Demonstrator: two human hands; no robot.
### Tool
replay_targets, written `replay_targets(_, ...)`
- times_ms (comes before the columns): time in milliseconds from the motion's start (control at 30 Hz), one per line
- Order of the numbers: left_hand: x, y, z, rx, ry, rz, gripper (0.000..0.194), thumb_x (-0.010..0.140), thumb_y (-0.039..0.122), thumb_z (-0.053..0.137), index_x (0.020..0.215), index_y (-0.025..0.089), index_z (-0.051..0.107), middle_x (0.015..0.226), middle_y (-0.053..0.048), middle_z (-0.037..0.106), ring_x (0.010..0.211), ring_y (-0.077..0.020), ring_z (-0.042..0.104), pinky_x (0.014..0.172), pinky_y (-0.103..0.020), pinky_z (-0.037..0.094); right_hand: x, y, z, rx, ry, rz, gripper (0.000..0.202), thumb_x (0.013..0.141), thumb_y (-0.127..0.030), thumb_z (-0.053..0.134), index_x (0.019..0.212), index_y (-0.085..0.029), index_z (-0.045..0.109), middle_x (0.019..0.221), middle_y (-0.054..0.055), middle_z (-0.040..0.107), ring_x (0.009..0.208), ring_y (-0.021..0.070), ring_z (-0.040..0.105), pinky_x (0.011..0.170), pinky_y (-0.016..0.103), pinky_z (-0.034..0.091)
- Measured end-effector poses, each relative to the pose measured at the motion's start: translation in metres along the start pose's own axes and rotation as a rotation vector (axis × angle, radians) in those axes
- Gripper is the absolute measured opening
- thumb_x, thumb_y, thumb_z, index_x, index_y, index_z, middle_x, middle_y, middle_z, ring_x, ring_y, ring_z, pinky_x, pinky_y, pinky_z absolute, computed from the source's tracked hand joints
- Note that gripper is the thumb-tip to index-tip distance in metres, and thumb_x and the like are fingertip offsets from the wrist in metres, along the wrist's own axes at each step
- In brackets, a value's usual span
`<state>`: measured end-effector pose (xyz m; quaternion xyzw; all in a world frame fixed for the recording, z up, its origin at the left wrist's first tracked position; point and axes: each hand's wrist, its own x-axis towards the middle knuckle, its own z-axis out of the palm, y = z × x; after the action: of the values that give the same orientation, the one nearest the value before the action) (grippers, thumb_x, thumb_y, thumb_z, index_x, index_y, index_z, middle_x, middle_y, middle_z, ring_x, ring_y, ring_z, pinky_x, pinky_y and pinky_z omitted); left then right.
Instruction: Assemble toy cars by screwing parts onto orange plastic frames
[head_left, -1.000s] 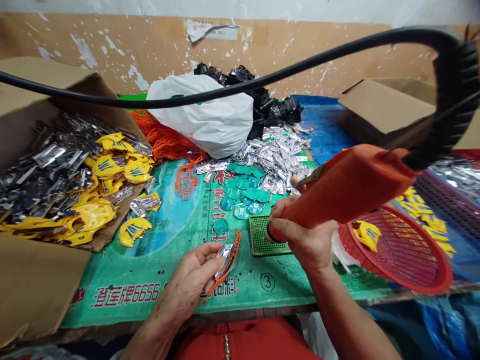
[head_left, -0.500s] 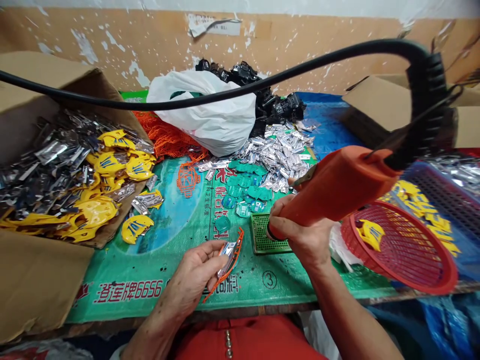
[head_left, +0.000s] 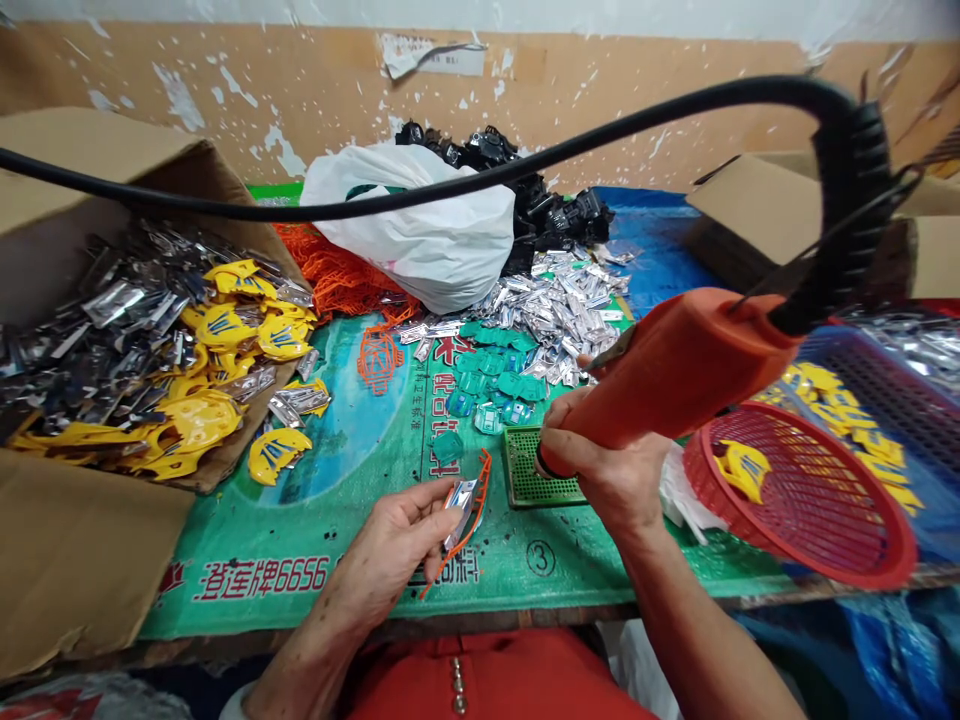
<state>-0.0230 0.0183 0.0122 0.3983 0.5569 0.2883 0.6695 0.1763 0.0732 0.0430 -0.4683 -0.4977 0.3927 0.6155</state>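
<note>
Near the table's front edge, my left hand [head_left: 401, 545] pinches a silver part [head_left: 459, 508] together with a thin orange toothed strip [head_left: 480, 500]. My right hand [head_left: 600, 460] is wrapped round a large orange tool [head_left: 675, 370], whose lower end is over a green perforated tray [head_left: 536, 480]. A thick black cable [head_left: 585, 155] runs from the tool's top across the view to the left. Teal plastic pieces [head_left: 499, 375] lie behind the tray, beside a heap of silver parts [head_left: 562, 310].
A cardboard box [head_left: 56, 555] at the left holds silver and yellow pieces [head_left: 195, 425]. At the right stands a red basket [head_left: 825, 520] with a yellow piece inside. A white bag [head_left: 427, 235] and black parts [head_left: 555, 210] are at the back.
The silver part and orange strip in my left hand have shifted slightly to the right and tilted a little. My right hand and the tool have hardly moved.
</note>
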Motion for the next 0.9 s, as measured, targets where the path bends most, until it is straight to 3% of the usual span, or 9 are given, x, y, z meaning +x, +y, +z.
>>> replay_targets(133, -0.002, 0.003, -0.001, 0.026, -0.051, -0.002, 0.022, 0.079, 0.030, 0.058, 0.091, 0.015, 0.070, 0.061, 0.004, 0.057, 0.039, -0.0044, 0.045, 0.041, -0.018, 0.033, 0.002, -0.003, -0.002, 0.068, 0.009, 0.005, 0.013, 0.058, -0.017, 0.076, 0.057, -0.018, 0.063, 0.059, -0.001, 0.062, 0.054, 0.0139, 0.056, 0.050, 0.029, 0.048)
replay_targets(267, -0.002, -0.002, -0.001, -0.021, -0.044, -0.006, 0.030, 0.078, 0.027, 0.058, 0.104, 0.016, 0.068, 0.060, 0.004, 0.058, 0.041, -0.0058, 0.049, 0.044, -0.018, 0.038, 0.004, -0.010, -0.003, 0.156, -0.027, -0.012, 0.012, 0.059, -0.015, 0.074, 0.059, -0.018, 0.063, 0.059, -0.001, 0.062, 0.055, 0.0148, 0.057, 0.050, 0.029, 0.048)
replay_targets(433, 0.000, -0.006, 0.003, -0.162, -0.084, 0.008, 0.038, 0.078, 0.037, 0.066, 0.111, 0.016, 0.066, 0.066, 0.003, 0.058, 0.048, -0.0087, 0.056, 0.050, -0.022, 0.047, 0.004, -0.028, 0.001, 0.227, -0.089, -0.037, 0.012, 0.061, -0.014, 0.074, 0.061, -0.019, 0.064, 0.063, -0.001, 0.062, 0.058, 0.0158, 0.059, 0.053, 0.031, 0.049)
replay_targets(500, 0.000, -0.006, 0.005, -0.187, -0.106, 0.018, 0.036, 0.080, 0.039, 0.065, 0.108, 0.016, 0.067, 0.068, 0.002, 0.058, 0.050, -0.0086, 0.057, 0.052, -0.023, 0.049, 0.001, -0.037, 0.004, 0.245, -0.095, -0.026, 0.016, 0.061, -0.015, 0.076, 0.073, -0.021, 0.067, 0.065, -0.001, 0.062, 0.059, 0.0166, 0.060, 0.055, 0.033, 0.050)
replay_targets(633, 0.002, -0.005, 0.008, -0.225, -0.147, 0.041, 0.028, 0.083, 0.039, 0.063, 0.097, 0.015, 0.068, 0.070, 0.001, 0.058, 0.050, -0.0071, 0.053, 0.053, -0.023, 0.050, -0.007, -0.054, 0.012, 0.305, -0.131, 0.014, 0.053, 0.063, -0.024, 0.081, 0.112, -0.031, 0.061, 0.070, -0.002, 0.062, 0.059, 0.0172, 0.059, 0.056, 0.034, 0.051)
replay_targets(733, 0.003, -0.003, 0.009, -0.201, -0.165, 0.056, 0.027, 0.083, 0.039, 0.061, 0.091, 0.014, 0.067, 0.068, 0.000, 0.058, 0.048, -0.0071, 0.052, 0.049, -0.021, 0.046, -0.014, -0.060, 0.017, 0.313, -0.211, 0.021, 0.064, 0.065, -0.032, 0.082, 0.123, -0.035, 0.054, 0.073, -0.001, 0.061, 0.062, 0.0181, 0.058, 0.058, 0.035, 0.051)
replay_targets(833, 0.003, -0.001, 0.009, -0.134, -0.165, 0.111, 0.030, 0.083, 0.042, 0.060, 0.091, 0.014, 0.066, 0.059, 0.003, 0.055, 0.044, -0.0073, 0.050, 0.045, -0.019, 0.041, -0.021, -0.058, 0.023, 0.318, -0.300, 0.029, 0.061, 0.070, -0.028, 0.078, 0.124, -0.036, 0.052, 0.073, -0.002, 0.061, 0.063, 0.0183, 0.058, 0.059, 0.036, 0.050)
replay_targets(900, 0.004, 0.000, 0.010, -0.086, -0.165, 0.141, 0.034, 0.083, 0.045, 0.058, 0.091, 0.013, 0.066, 0.054, 0.005, 0.052, 0.041, -0.0075, 0.047, 0.043, -0.019, 0.038, -0.024, -0.054, 0.026, 0.305, -0.336, 0.038, 0.041, 0.071, -0.026, 0.077, 0.108, -0.032, 0.062, 0.073, -0.002, 0.060, 0.066, 0.0180, 0.057, 0.062, 0.036, 0.049)
